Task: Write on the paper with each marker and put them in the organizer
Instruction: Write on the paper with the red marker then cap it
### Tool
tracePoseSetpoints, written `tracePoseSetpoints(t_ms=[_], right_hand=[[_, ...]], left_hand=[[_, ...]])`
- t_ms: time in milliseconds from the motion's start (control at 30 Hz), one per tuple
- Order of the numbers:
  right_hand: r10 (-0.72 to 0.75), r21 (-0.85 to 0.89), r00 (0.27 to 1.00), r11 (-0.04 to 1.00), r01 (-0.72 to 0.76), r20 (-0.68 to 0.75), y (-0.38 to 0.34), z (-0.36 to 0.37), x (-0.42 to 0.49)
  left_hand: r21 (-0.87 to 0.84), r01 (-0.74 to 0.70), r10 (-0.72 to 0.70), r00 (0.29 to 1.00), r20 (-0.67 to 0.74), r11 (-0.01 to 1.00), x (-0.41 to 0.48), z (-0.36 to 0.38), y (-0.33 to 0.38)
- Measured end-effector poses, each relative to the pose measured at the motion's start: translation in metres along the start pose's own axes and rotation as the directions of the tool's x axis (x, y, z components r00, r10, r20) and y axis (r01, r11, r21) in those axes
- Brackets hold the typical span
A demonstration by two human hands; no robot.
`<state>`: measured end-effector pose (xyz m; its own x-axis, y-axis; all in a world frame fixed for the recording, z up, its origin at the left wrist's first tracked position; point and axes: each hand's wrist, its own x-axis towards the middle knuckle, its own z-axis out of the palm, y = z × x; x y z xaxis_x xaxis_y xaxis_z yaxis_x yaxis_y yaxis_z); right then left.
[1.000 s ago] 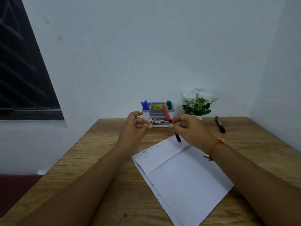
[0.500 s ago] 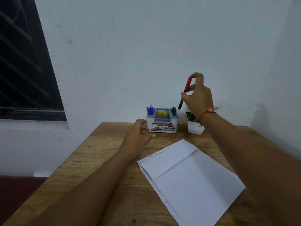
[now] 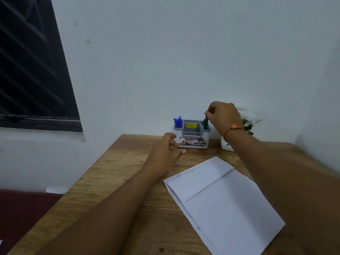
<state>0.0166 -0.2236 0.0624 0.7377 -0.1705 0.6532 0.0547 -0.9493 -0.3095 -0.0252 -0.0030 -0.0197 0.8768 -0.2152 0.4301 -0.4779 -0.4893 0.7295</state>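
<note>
Up at the organizer [image 3: 192, 134], the grip of the right hand [image 3: 223, 116] pinches the red marker [image 3: 206, 115] just above the green marker [image 3: 205, 124] in the right-hand slot. The left hand [image 3: 165, 151] hovers over the desk [image 3: 128, 181] (grip loosely curled, holding nothing).

dim, even light; soft focus; edges perhaps warped.
</note>
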Motion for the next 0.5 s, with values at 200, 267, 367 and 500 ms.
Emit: tracePoseSetpoints(t_ms=[200, 267, 367, 500], right_hand=[[-0.100, -0.299, 0.986, 0.945, 0.136, 0.133, 0.007, 0.006, -0.008], [-0.143, -0.300, 0.984, 0.939, 0.168, 0.105, 0.010, 0.004, -0.013], [-0.143, -0.202, 0.990, 0.969, 0.139, -0.004, 0.005, -0.010, -0.019], [-0.215, -0.115, 0.956, 0.974, 0.195, -0.200, 0.001, -0.041, -0.039]], left_hand=[[0.018, 0.003, -0.003, 1.000, 0.011, 1.000, 0.000, 0.000, 0.000], [0.028, 0.003, -0.003, 1.000, 0.013, 1.000, -0.001, 0.000, 0.001], [0.043, 0.006, -0.006, 1.000, 0.008, 0.999, -0.001, 0.000, 0.002], [0.108, -0.023, 0.021, 1.000, 0.023, 0.994, -0.003, 0.003, 0.004]])
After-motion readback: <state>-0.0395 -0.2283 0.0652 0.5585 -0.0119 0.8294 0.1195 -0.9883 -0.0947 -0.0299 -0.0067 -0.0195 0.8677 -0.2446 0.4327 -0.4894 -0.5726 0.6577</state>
